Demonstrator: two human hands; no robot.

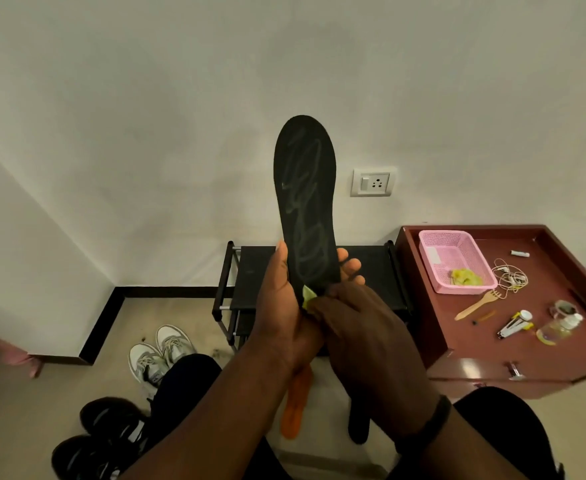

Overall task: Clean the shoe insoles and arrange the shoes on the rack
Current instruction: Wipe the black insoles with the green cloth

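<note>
A black insole [305, 188] with pale wet streaks stands upright in front of me. My left hand [284, 306] grips its heel end, thumb on the left edge and fingers behind. My right hand [364, 327] holds a small yellow-green cloth [308, 295] against the insole's bottom. Behind them stands the black shoe rack [371, 265] by the wall. On the floor lie an orange insole [296, 407] and another black insole [358, 424]. A grey pair of sneakers [160, 355] and a black pair of shoes [108, 438] sit at the lower left.
A maroon cabinet [492, 358] at the right carries a pink basket [457, 261] with a yellow-green cloth in it, a wooden fork, a cord, a jar and small items. A wall socket [372, 181] is above the rack. My knees fill the bottom.
</note>
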